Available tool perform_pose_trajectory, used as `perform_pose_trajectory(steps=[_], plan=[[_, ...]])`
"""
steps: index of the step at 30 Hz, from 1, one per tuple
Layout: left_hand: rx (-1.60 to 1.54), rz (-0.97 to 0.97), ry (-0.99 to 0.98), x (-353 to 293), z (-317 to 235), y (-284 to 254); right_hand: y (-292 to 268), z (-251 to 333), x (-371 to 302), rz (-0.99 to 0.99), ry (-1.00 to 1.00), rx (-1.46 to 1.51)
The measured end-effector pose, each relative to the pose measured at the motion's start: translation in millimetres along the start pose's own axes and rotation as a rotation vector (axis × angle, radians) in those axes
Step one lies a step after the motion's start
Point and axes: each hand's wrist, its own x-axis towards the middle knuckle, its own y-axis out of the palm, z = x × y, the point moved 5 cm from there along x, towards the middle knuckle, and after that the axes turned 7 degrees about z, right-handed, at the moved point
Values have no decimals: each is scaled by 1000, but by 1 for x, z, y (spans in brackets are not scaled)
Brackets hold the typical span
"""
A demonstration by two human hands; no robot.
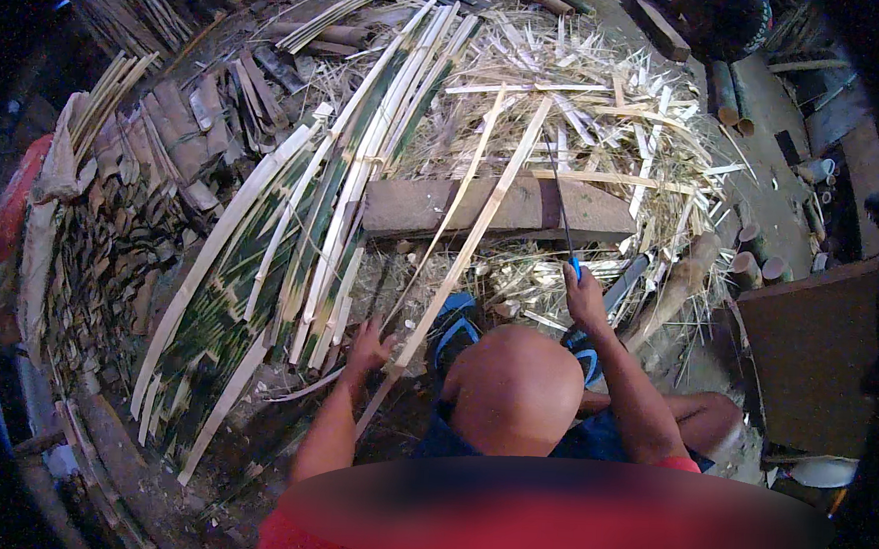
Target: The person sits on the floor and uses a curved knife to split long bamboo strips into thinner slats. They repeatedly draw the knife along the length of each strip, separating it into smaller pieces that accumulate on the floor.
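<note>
My right hand (585,300) is closed round the blue handle of a long, thin-bladed knife (564,219). Its dark blade points away from me over a thick wooden block (403,207). Low on the left, my left hand (366,350) is closed at the near end of a narrow bamboo strip (470,172), whose far part crosses the block. A longer pale bamboo strip (509,174) lies slantwise over the block, just right of the first, and runs down past my left hand. The left fingertips are small and partly hidden in shadow.
Long green-and-white split bamboo (349,190) lies fanned out to the left. Pale shavings (570,68) heap up beyond the block. A dark flat tool (626,284) and a rough log (678,282) lie right of my right hand. A brown board (809,344) stands far right.
</note>
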Motion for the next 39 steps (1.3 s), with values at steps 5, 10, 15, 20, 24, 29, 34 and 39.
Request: perform_pose_trajectory(steps=[5,10,15,20,24,29,34,39], plan=[[51,64,-118,16,1,12,7,-3,-11,36,-38,77],[-65,-268,274,58,-138,-56,18,-15,-32,-14,-4,201],[-282,-329,571,85,-291,-94,17,-17,-42,-84,-118,459],[-229,-34,410,130,-337,-62,-18,-4,-52,-106,-209,604],[-80,210,302,155,-329,-24,-41,6,-56,-49,-27,927],[-45,175,290,154,-328,3,-33,-2,-55,-99,342,1255],[-171,106,325,157,-331,3,-46,-7,-62,-240,-67,811],[-66,202,320,166,-330,19,-54,-11,-64,-145,-321,488]])
